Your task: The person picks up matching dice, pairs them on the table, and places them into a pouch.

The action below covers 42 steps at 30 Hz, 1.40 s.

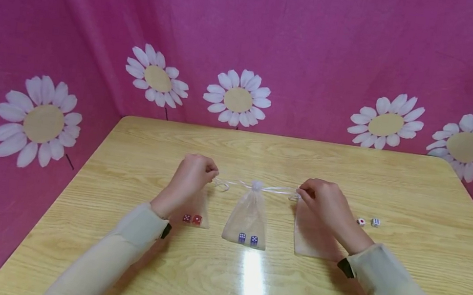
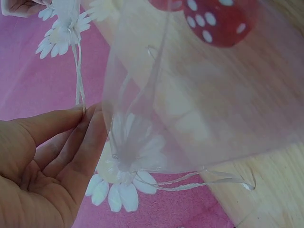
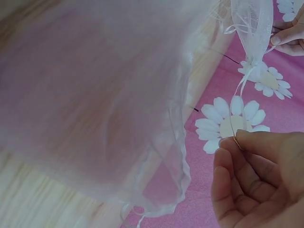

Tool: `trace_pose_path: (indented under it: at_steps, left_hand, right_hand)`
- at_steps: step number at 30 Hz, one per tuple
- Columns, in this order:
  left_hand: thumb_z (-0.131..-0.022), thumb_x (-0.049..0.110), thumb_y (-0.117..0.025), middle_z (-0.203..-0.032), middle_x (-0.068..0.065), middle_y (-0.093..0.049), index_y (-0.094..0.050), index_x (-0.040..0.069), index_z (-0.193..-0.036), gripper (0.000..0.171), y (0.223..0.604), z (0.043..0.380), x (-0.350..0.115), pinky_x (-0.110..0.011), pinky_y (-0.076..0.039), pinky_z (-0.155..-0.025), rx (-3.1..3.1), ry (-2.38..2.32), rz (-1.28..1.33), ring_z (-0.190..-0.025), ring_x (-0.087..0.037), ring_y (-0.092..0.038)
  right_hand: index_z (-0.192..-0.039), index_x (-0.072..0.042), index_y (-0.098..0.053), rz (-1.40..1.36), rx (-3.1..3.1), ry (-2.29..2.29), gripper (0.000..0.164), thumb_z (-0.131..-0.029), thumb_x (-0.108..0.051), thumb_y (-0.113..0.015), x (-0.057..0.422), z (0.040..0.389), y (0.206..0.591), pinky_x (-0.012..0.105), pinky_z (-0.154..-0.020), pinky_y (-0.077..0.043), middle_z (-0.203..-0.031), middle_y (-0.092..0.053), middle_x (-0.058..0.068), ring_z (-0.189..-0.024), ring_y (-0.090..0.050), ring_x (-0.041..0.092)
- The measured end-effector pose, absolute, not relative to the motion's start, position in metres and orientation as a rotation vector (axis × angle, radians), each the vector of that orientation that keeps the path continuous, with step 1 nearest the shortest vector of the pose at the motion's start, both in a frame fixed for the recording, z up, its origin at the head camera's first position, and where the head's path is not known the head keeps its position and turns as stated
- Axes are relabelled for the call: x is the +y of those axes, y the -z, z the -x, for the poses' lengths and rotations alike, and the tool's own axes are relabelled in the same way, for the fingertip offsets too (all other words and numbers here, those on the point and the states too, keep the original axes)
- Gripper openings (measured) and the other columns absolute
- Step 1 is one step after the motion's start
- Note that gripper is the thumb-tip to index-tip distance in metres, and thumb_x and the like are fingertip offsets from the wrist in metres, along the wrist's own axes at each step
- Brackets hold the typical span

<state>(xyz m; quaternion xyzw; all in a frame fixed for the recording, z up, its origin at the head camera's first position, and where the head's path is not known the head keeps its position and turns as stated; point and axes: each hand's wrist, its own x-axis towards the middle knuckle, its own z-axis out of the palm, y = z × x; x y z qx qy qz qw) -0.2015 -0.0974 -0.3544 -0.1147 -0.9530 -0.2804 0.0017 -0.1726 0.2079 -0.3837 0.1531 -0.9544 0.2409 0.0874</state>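
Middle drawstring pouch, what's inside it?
Two blue dice show through the sheer middle drawstring pouch, near its bottom; their undersides and the inside of its gathered neck are hidden.

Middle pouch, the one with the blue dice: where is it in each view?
Head: middle pouch just right of centre, below mid-height.
Left wrist: middle pouch near the top-left corner, cut off by the upper edge.
Right wrist: middle pouch at the top, right of centre, also cut off.
Shared landmark: left hand, pinching its drawstring.
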Motion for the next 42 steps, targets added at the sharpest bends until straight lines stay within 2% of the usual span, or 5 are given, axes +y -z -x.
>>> trace_pose_path:
  at_steps: [9, 14, 24, 38, 42]
  left_hand:
    - [-0.091, 0.010, -0.068, -0.091, -0.010, -0.076, -0.077, 0.004, -0.091, 0.011, 0.359, 0.204, -0.092, -0.031, -0.057, -0.074, -3.021, 0.850, 0.345, -0.081, -0.016, -0.065]
    - [-0.091, 0.010, -0.068, -0.095, -0.011, -0.076, -0.076, 0.003, -0.095, 0.011, 0.360, 0.204, -0.091, -0.032, -0.058, -0.077, -3.033, 0.868, 0.355, -0.084, -0.017, -0.068]
    - [-0.091, 0.009, -0.068, -0.108, -0.015, -0.075, -0.072, -0.001, -0.112, 0.023, 0.359, 0.203, -0.088, -0.035, -0.059, -0.088, -3.048, 0.903, 0.374, -0.100, -0.023, -0.071]
    - [-0.091, 0.011, -0.069, -0.118, -0.016, -0.071, -0.067, -0.001, -0.121, 0.033, 0.360, 0.199, -0.087, -0.038, -0.057, -0.094, -3.034, 0.919, 0.415, -0.109, -0.026, -0.069]
    - [-0.091, 0.014, -0.069, -0.121, -0.016, -0.070, -0.066, 0.001, -0.125, 0.037, 0.359, 0.193, -0.083, -0.038, -0.058, -0.090, -2.996, 0.918, 0.490, -0.106, -0.027, -0.070]
  right_hand:
    - [-0.089, -0.001, -0.074, -0.439, -2.907, -0.727, 0.013, -0.092, -0.012, -0.068, 0.203, 0.175, 0.387, 0.036, -0.065, -0.055, -0.083, -0.073, 0.011, -0.072, -0.065, 0.019]
    - [-0.090, -0.001, -0.074, -0.436, -2.910, -0.741, 0.012, -0.092, -0.011, -0.066, 0.202, 0.174, 0.389, 0.041, -0.071, -0.057, -0.085, -0.073, 0.011, -0.077, -0.067, 0.021]
    - [-0.093, 0.001, -0.074, -0.427, -2.905, -0.755, 0.012, -0.091, -0.009, -0.068, 0.202, 0.173, 0.392, 0.042, -0.073, -0.057, -0.088, -0.073, 0.013, -0.078, -0.067, 0.022]
    - [-0.096, 0.002, -0.073, -0.429, -2.908, -0.780, 0.013, -0.092, -0.008, -0.065, 0.205, 0.171, 0.393, 0.044, -0.076, -0.057, -0.091, -0.074, 0.015, -0.081, -0.067, 0.024]
    - [-0.099, 0.001, -0.072, -0.395, -2.948, -0.806, 0.015, -0.093, -0.010, -0.064, 0.205, 0.168, 0.392, 0.045, -0.080, -0.058, -0.094, -0.074, 0.015, -0.083, -0.067, 0.024]
